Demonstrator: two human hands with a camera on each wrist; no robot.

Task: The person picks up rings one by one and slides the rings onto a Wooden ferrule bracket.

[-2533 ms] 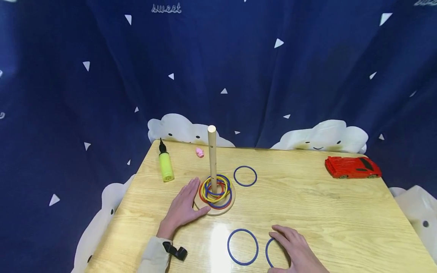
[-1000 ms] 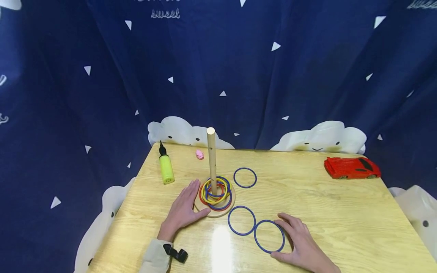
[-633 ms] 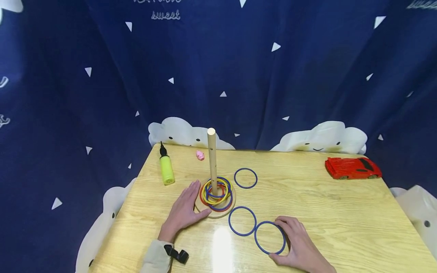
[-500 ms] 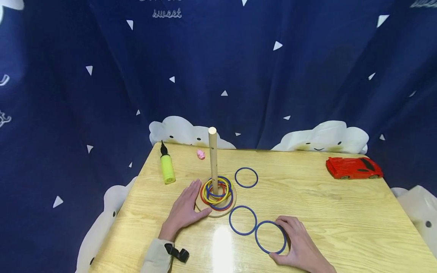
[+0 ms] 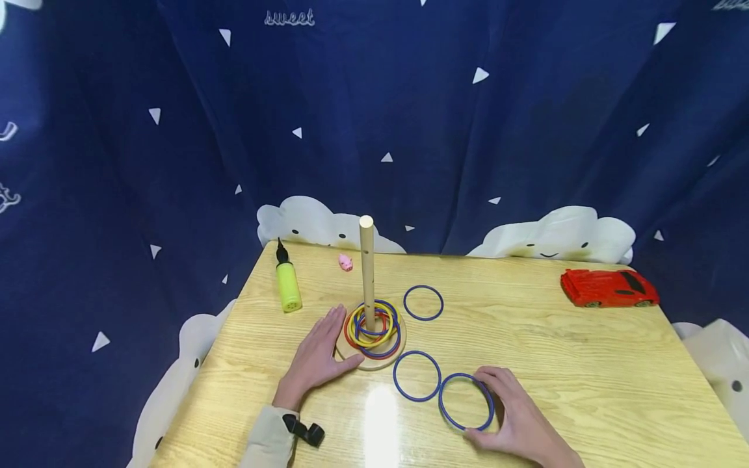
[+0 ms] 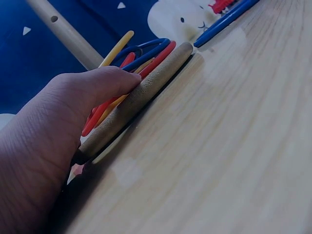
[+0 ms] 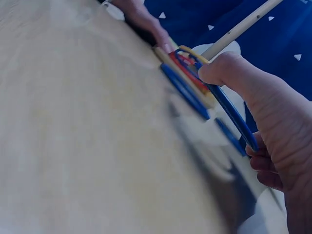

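Note:
A wooden peg (image 5: 367,270) stands on a round base (image 5: 372,359) with several red, yellow and blue rings (image 5: 373,327) stacked around it. My left hand (image 5: 318,356) lies flat on the table, its thumb (image 6: 92,90) pressed against the base rim (image 6: 146,90). My right hand (image 5: 512,409) pinches the right edge of a blue ring (image 5: 466,402) between thumb and fingers; in the right wrist view that ring (image 7: 229,114) runs through the hand (image 7: 265,109). A second blue ring (image 5: 417,376) lies beside it, touching it. A third (image 5: 423,302) lies right of the peg.
A yellow-green hand pump (image 5: 288,287) and a small pink pig (image 5: 345,262) lie at the table's far left. A red toy car (image 5: 610,288) sits at the far right edge. Dark blue curtain (image 5: 409,117) hangs behind the wooden table (image 5: 585,364).
Since 2.5 s ago the right hand moved the two near blue rings up the table towards the base. In the last second its fingers closed on the right ring. The left hand stayed put.

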